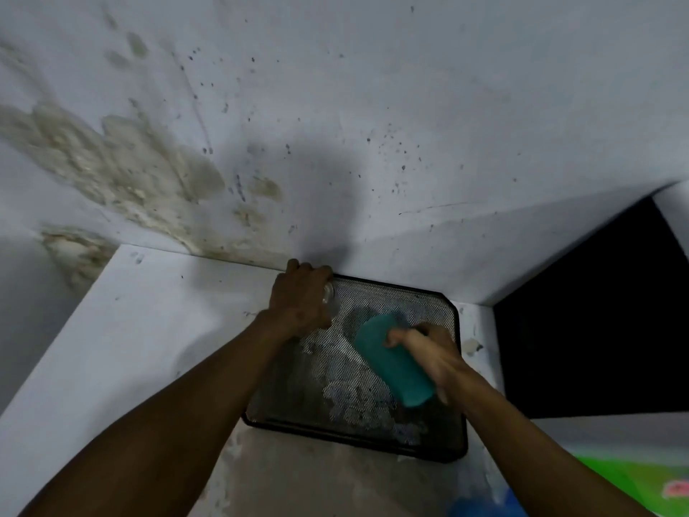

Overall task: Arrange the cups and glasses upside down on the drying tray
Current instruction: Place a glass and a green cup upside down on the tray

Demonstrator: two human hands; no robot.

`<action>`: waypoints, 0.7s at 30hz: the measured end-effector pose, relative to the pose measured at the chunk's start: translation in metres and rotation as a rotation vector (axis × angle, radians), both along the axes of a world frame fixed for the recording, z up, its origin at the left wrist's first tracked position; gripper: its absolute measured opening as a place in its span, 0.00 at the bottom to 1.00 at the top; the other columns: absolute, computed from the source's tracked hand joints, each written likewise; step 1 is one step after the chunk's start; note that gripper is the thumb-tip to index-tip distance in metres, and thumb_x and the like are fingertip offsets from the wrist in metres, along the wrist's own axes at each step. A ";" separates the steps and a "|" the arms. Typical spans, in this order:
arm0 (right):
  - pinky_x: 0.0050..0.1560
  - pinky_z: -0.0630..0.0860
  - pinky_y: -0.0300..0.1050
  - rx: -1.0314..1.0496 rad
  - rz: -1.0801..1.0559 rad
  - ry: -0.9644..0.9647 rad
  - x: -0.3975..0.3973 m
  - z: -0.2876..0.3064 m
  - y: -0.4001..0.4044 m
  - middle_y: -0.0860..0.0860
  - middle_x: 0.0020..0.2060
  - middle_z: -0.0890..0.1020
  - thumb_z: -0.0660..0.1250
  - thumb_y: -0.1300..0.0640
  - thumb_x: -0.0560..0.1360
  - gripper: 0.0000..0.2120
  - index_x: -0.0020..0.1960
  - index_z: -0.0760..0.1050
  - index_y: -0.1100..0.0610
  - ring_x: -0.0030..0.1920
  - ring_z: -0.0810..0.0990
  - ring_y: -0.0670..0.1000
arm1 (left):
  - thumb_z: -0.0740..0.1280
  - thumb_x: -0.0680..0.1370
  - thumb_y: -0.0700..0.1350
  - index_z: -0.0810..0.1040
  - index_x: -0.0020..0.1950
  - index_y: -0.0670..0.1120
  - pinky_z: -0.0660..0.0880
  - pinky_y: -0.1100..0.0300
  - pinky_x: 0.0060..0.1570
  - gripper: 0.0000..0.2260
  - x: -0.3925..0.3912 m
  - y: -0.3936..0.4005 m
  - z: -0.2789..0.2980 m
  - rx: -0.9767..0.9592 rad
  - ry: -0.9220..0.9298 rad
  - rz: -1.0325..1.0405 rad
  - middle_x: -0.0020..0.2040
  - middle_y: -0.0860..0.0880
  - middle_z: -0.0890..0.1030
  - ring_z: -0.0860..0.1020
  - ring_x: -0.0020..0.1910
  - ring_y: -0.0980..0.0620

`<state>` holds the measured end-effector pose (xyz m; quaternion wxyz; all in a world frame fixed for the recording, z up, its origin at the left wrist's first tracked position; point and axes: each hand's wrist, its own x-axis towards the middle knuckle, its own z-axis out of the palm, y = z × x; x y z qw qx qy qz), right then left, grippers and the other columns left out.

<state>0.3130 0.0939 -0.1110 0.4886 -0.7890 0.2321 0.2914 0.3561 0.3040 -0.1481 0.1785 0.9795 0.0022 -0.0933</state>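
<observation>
A person's left hand [298,296] grips a clear glass [330,298] at the far-left corner of the black mesh drying tray [453,438], which sits on a white counter [123,330] against a stained wall [335,106]. The right hand [432,352] grasps a teal cup [391,358], tilted above the tray's middle. No vessel stands freed on the mesh; the arranging appears barely begun.

Two bare forearms, no sleeves anywhere in view. Left hand [298,296] bare: no ring, no glove, nothing at the wrist behind the fingers [311,270]. Right hand [428,352] likewise bare, wrist behind its fingers [400,339] unbanded. No watch, bracelet or markings visible. Dim light; finer detail unclear.
</observation>
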 end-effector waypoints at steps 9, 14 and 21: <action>0.31 0.72 0.39 -0.183 0.151 -0.032 0.028 0.003 0.009 0.51 0.42 0.80 0.75 0.50 0.60 0.21 0.50 0.76 0.56 0.39 0.79 0.50 | 0.74 0.65 0.53 0.64 0.66 0.42 0.68 0.49 0.56 0.35 0.012 0.008 -0.006 0.133 0.089 -0.070 0.60 0.44 0.77 0.68 0.63 0.42; 0.43 0.79 0.44 -0.447 0.339 -0.182 0.044 -0.003 0.029 0.50 0.43 0.82 0.75 0.45 0.56 0.24 0.50 0.81 0.52 0.41 0.80 0.51 | 0.75 0.63 0.50 0.65 0.64 0.43 0.68 0.51 0.53 0.34 0.013 0.013 -0.015 0.078 0.079 -0.073 0.59 0.44 0.77 0.68 0.61 0.42; 0.56 0.76 0.54 -0.643 0.572 -0.339 0.058 -0.003 0.065 0.57 0.60 0.73 0.74 0.54 0.63 0.33 0.67 0.69 0.51 0.59 0.76 0.61 | 0.77 0.60 0.53 0.63 0.71 0.46 0.70 0.45 0.58 0.43 -0.001 0.024 -0.027 -0.131 -0.033 0.073 0.65 0.41 0.70 0.67 0.64 0.39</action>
